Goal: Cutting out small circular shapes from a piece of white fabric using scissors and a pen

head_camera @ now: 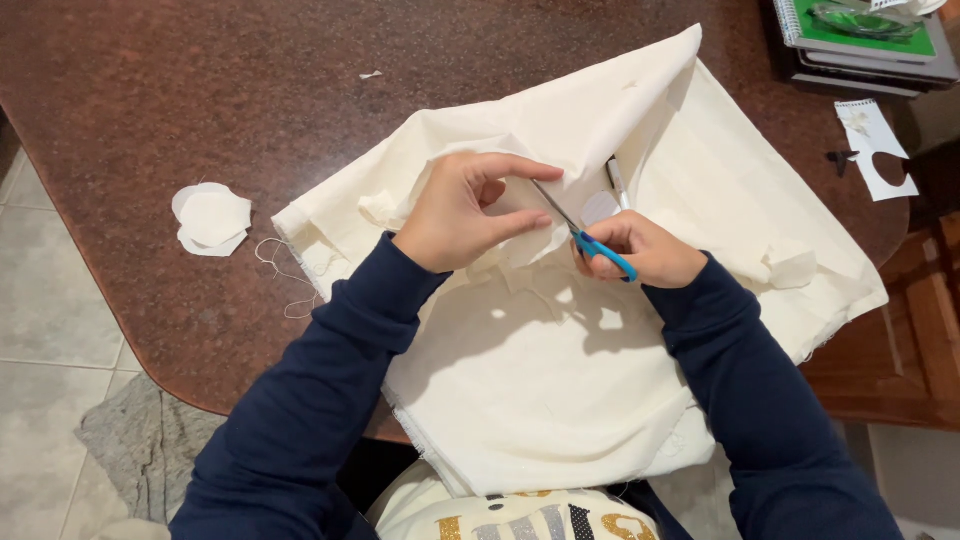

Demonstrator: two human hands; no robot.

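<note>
A large cream cloth (pixel 700 190) lies spread over the brown table (pixel 200 90), with a fold raised in the middle. My left hand (pixel 465 210) pinches that raised fold between thumb and fingers. My right hand (pixel 645 250) grips small scissors with blue handles (pixel 590 243); their thin blades point up-left into the cloth next to my left fingers. A white pen (pixel 618 183) lies on the cloth just above my right hand. Dark blue sleeves cover both arms.
A stack of cut cream cloth rounds (pixel 211 218) lies at the left, with loose thread (pixel 283 270) beside it. Notebooks (pixel 865 45) are piled at the far right corner, near a cut paper sheet (pixel 875 145). The tiled floor and a grey rag (pixel 145 440) show lower left.
</note>
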